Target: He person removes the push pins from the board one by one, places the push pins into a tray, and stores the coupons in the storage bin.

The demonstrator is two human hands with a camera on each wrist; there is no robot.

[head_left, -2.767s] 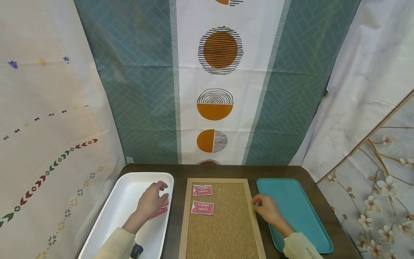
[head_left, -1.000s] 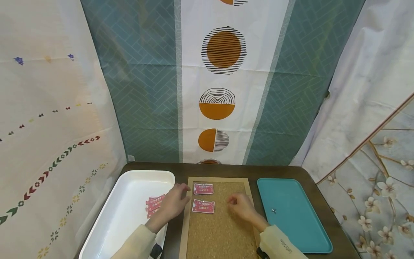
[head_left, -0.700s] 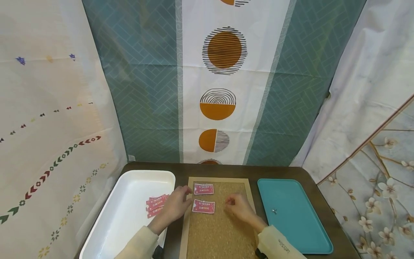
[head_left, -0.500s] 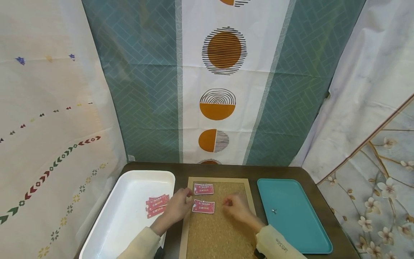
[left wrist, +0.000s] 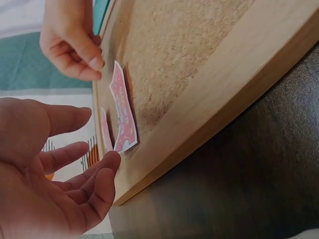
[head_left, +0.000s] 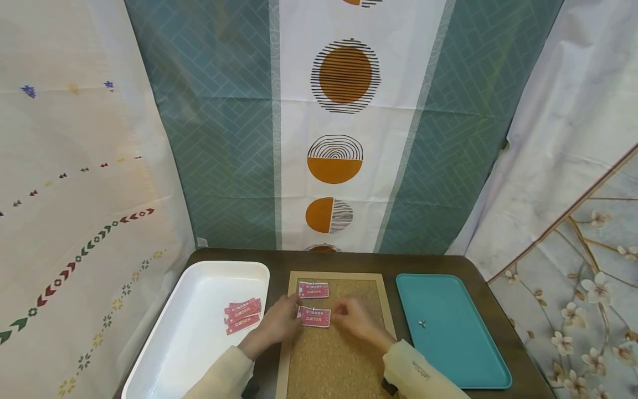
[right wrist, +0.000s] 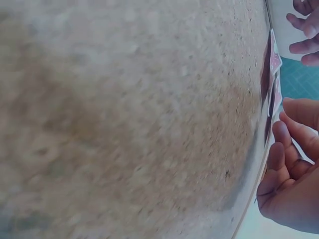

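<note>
Since 2.8 seconds ago the left hand (head_left: pixel 279 320) has moved from the white tray (head_left: pixel 179 332) left of the cork board (head_left: pixel 339 360), and the right hand (head_left: pixel 360 321) from the board's right edge, to either side of the lower coupon (head_left: pixel 314 317) at the board's upper left. The left fingers bend loosely, thumb apart, one fingertip at the coupon's corner, contact unclear; the right thumb and forefinger tips nearly meet, and I cannot tell whether they pinch anything. The left wrist view shows the coupon bowed off the cork, which the head view hardly reveals.
</note>
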